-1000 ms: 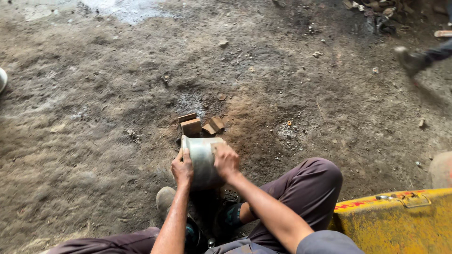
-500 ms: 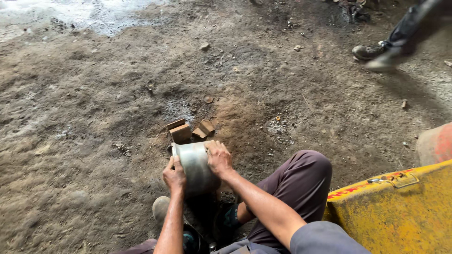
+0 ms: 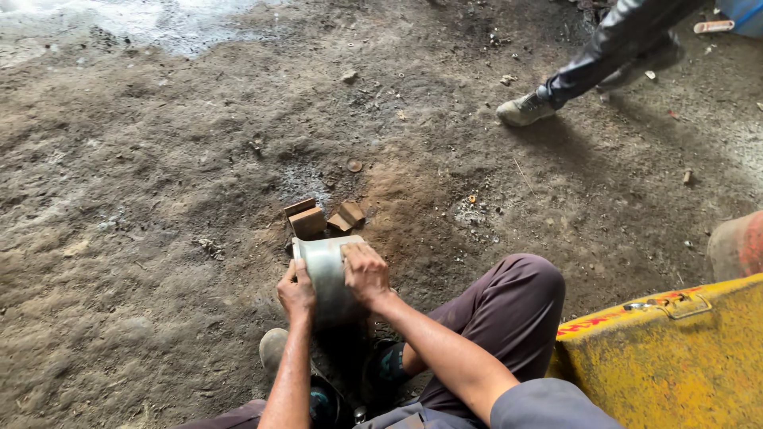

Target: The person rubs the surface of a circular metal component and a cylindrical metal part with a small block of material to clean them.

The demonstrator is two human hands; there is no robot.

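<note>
A: Status at the hands?

B: Both on the metal cylinder point(image 3: 327, 274). It lies on its side on the dirt floor point(image 3: 143, 238), between the person's feet. Left hand point(image 3: 296, 292) grips the cylinder's left flank, fingers curled tight on it. Right hand point(image 3: 366, 274) is pressed on top of the cylinder at its right edge, fingers bent over the surface, holding it.

A: What's nearest the cylinder on the person's side?

B: Grey shoe point(image 3: 274, 347) just behind it to the left, dark shoe point(image 3: 388, 367) behind it to the right. Bent knee in purple trousers point(image 3: 520, 290) right of the cylinder. Yellow metal box point(image 3: 675, 357) further right, past that knee.

A: And beyond the cylinder?

B: Small brown blocks point(image 3: 322, 218) just past its far end. Can't tell if they touch it. A flat round disc point(image 3: 354, 165) lies on the dirt a little beyond the blocks.

A: Anyone else around?

B: Another person's leg and boot point(image 3: 524, 110), well beyond the cylinder to the right. Pale wet patch point(image 3: 159, 20) at the far edge, beyond the cylinder to the left.
</note>
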